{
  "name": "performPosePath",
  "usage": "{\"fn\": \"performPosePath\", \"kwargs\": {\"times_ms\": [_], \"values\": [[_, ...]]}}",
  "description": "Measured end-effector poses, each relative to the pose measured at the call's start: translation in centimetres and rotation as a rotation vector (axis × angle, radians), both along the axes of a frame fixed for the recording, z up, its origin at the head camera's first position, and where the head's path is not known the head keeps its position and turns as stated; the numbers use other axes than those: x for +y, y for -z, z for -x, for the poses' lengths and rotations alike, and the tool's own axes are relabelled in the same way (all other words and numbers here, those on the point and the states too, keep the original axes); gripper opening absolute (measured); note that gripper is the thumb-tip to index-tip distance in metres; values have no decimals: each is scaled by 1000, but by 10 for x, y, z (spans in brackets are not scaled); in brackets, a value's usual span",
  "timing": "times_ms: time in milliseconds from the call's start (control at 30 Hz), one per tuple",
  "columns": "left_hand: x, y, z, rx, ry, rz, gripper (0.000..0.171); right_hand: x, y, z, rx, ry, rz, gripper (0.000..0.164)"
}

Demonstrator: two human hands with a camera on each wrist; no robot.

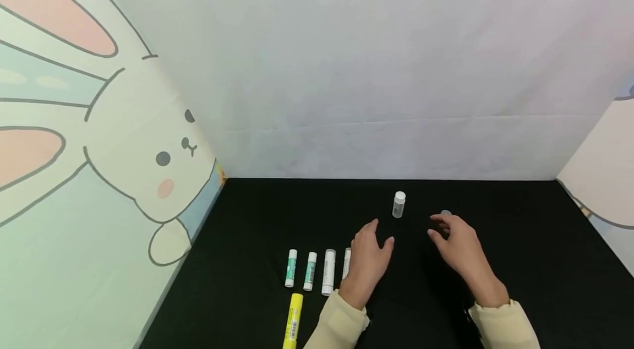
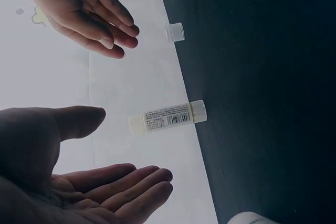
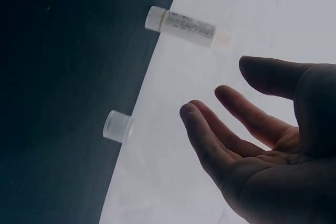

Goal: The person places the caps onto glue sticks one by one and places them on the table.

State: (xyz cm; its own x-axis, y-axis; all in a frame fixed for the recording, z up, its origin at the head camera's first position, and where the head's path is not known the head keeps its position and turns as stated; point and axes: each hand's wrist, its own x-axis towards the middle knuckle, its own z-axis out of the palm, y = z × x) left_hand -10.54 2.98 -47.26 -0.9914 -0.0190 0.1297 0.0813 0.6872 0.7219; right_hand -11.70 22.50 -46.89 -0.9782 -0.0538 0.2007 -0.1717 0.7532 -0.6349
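An uncapped white glue stick point(image 1: 398, 205) stands upright towards the back of the black table, its pale glue showing in the left wrist view point(image 2: 167, 117). My left hand point(image 1: 367, 261) hovers just left of it, thumb and fingers spread, holding nothing. To the right, my right hand point(image 1: 460, 247) is in the air with its fingers loosely bent and nothing in them. A clear cap point(image 3: 118, 126) stands on the table beyond the right fingers, which mostly cover it in the head view.
Left of my left hand lies a row of glue sticks: two green-and-white ones point(image 1: 290, 268), a larger white one point(image 1: 329, 272) and another white one point(image 1: 346, 262) partly behind that hand. A yellow glue stick point(image 1: 293, 318) lies nearer me. A pale curtain point(image 1: 386, 151) rises behind the table.
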Motion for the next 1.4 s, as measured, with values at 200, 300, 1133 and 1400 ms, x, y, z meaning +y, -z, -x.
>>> {"fn": "performPosePath", "kwargs": {"times_ms": [200, 300, 1133, 1400], "values": [[6, -2, 8, 3, 6, -25, 51, 9, 1, 5, -9, 11, -12, 37], [10, -2, 15, 15, 13, -23, 52, 13, 3, 7, -2, 17, -17, 38], [29, 17, 58, -9, -87, -141, 53, 32, 14, 32, -15, 72, -64, 48], [36, 22, 65, -17, -77, -158, 53, 34, 16, 43, -99, 47, -80, 52]]}}
